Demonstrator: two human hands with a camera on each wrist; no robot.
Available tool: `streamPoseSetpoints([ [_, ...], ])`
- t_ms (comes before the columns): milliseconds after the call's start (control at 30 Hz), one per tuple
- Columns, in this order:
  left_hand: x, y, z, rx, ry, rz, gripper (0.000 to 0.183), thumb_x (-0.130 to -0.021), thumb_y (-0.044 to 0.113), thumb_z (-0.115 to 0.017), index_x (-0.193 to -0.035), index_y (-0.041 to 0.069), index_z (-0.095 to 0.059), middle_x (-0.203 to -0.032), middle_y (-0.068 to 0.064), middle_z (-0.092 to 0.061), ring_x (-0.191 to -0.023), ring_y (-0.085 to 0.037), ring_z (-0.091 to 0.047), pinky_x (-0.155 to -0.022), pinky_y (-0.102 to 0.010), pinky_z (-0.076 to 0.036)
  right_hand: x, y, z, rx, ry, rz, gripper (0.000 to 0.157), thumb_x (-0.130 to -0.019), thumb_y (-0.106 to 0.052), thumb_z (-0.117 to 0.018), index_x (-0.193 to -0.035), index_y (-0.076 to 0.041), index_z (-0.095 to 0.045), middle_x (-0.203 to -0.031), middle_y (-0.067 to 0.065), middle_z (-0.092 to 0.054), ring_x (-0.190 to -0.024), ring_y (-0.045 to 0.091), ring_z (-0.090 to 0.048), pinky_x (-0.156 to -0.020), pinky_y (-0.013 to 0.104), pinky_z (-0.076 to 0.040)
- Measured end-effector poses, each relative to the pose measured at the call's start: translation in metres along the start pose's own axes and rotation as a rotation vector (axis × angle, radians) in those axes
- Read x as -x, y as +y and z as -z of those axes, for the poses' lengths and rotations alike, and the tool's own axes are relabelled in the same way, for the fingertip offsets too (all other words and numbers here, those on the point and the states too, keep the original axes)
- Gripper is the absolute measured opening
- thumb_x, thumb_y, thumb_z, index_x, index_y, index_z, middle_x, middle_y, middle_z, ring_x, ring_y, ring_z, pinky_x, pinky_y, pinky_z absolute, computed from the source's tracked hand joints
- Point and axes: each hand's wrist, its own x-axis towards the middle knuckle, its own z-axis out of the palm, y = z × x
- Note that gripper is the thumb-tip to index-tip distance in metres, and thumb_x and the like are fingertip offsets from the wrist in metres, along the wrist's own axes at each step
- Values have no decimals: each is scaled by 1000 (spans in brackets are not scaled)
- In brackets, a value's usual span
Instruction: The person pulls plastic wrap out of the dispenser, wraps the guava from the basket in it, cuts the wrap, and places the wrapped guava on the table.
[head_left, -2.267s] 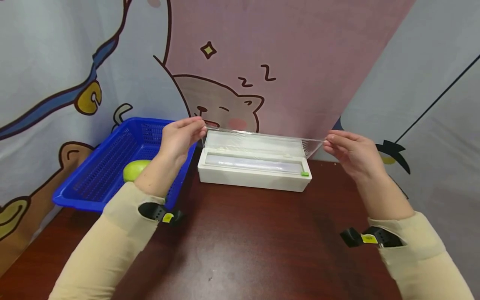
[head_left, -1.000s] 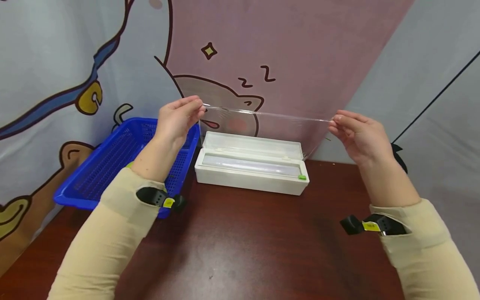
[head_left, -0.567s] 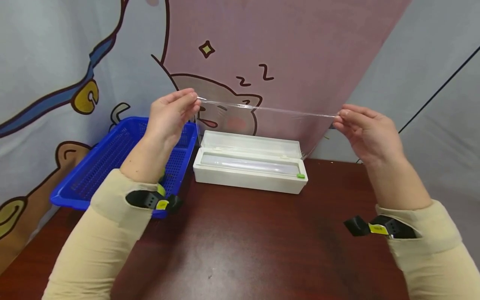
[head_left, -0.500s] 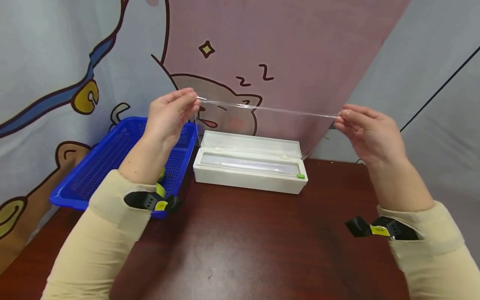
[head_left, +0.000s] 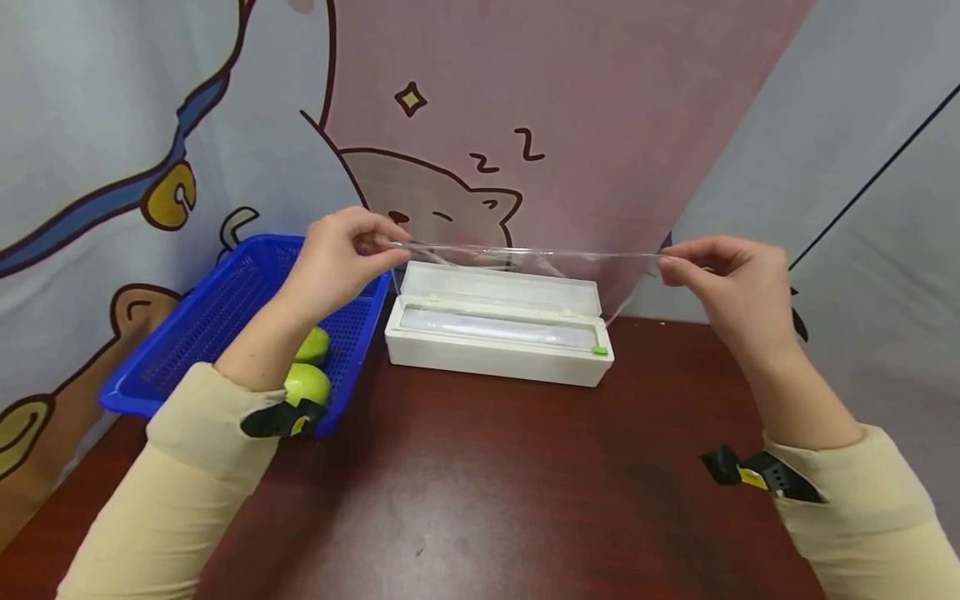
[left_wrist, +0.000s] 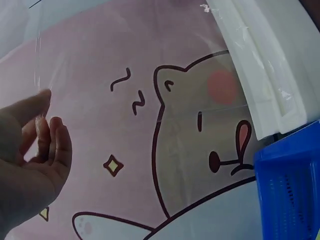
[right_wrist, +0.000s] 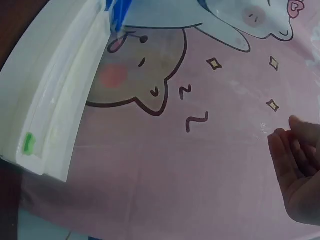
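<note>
In the back left part of the worktop (head_left: 480,475) stood a perforated blue basket (head_left: 123,404), holding two green fruits, one nearer (head_left: 309,382) and one farther (head_left: 315,344), both partly behind the left forearm. Just right of it, near the back edge, sat a long white box (head_left: 495,358). Its lid (head_left: 498,285) was tipped back, a shiny translucent layer showed in its recess, and a small green tab (head_left: 599,351) marked its right end.

The worktop was dark reddish brown, with glare towards the front edge. Behind it hung a cloth (head_left: 600,125) printed with cartoon animals, pink in the middle and pale at either side.

The plastic film (head_left: 525,251) was clear, visible chiefly by glints along its upper edge. It stretched almost level above the box, its sides running down to it. The left hand (head_left: 333,258) pinched its left end between thumb and fingers; the right hand (head_left: 738,279) pinched its right end.
</note>
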Motion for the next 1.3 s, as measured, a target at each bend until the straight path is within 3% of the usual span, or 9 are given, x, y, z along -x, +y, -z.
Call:
streamPoseSetpoints([
  [133, 2, 1, 3, -64, -20, -70, 14, -88, 18, -65, -93, 5, -69, -100, -11, -51, -92, -23, -48, -77, -34, -41, 0, 5, 6, -27, -86, 83, 5, -84, -8, -68, -83, -12, -71, -90, -20, -60, -82, -4, -57, -67, 5, -43],
  [267, 6, 1, 9, 16, -76, -133, 12, -87, 15, -66, -86, 3, -68, -118, -10, -49, -114, -26, -44, -95, -46, -38, 0, 14, 15, -236, -336, 138, 7, -90, -1, -57, -85, -4, -61, -113, -12, -64, -108, 4, -56, -80, 12, -40],
  [333, 9, -1, 10, 106, -138, -162, 12, -88, 14, -64, -84, 2, -65, -124, -9, -54, -121, -25, -45, -100, -48, -36, 0, 19, 18, -382, -474, 188, 11, -92, 5, -49, -88, -1, -57, -113, -6, -67, -111, 6, -58, -84, 14, -40],
  [467, 16, -6, 7, 277, -287, -177, 13, -90, 11, -59, -83, 0, -59, -121, -12, -63, -115, -18, -55, -94, -36, -44, -1, 31, 18, -630, -687, 313, 22, -91, 18, -35, -92, 3, -52, -104, 10, -71, -100, 18, -67, -86, 22, -50],
  [633, 23, -13, 1, 428, -393, -193, 12, -91, 7, -56, -83, -3, -57, -101, -11, -71, -94, -9, -66, -76, -23, -53, 0, 41, 16, -747, -843, 374, 26, -90, 22, -29, -96, 7, -49, -104, 19, -69, -94, 27, -69, -79, 31, -55],
  [833, 37, -25, -6, 545, -532, -234, 16, -92, 6, -56, -82, -7, -55, -86, 6, -72, -87, -10, -69, -76, -26, -55, 10, 45, 16, -645, -997, 329, 27, -89, 22, -30, -95, 1, -47, -105, 11, -71, -96, 22, -68, -79, 31, -56],
  [1033, 59, -35, -21, 564, -697, -205, 15, -91, 5, -56, -80, -5, -54, -86, -10, -70, -89, -16, -69, -78, -31, -56, 31, 53, 6, -506, -1192, 218, 18, -90, 17, -39, -91, 1, -47, -96, 1, -70, -95, 17, -69, -79, 32, -56],
  [1167, 74, -44, -37, 520, -764, -225, 14, -90, 5, -57, -78, -1, -55, -87, -13, -70, -89, -19, -69, -79, -30, -56, 46, 63, -4, -458, -1290, 159, 9, -92, 11, -43, -89, 3, -47, -89, 8, -67, -95, 16, -68, -81, 32, -56],
  [1300, 84, -54, -53, 500, -804, -255, 13, -89, 5, -58, -77, 1, -57, -86, -13, -70, -87, -19, -69, -79, -29, -56, 58, 73, -13, -439, -1330, 119, 6, -92, 6, -47, -87, 4, -48, -84, 18, -65, -96, 17, -68, -83, 32, -55],
])
